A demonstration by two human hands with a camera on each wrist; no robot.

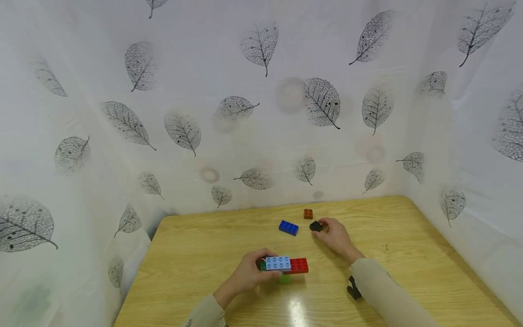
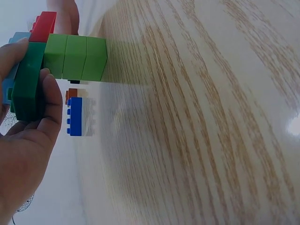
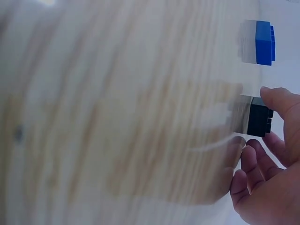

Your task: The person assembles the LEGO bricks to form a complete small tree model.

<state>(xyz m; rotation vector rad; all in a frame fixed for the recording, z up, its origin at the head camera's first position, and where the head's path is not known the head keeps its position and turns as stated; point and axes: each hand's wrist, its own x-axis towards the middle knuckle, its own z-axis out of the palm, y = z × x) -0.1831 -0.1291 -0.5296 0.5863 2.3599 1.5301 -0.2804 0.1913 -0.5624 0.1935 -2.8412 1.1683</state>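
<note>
Left hand point(image 1: 250, 271) grips joined bricks point(image 1: 282, 264), right hand point(image 1: 337, 236) a black brick point(image 3: 259, 118); only head view shows the black piece point(image 1: 353, 289) beside your sleeve point(image 1: 382, 281).

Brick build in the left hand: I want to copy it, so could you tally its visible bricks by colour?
Light blue brick: 1
Red brick: 1
Dark green brick: 1
Light green bricks: 3
Total in view: 6
</note>
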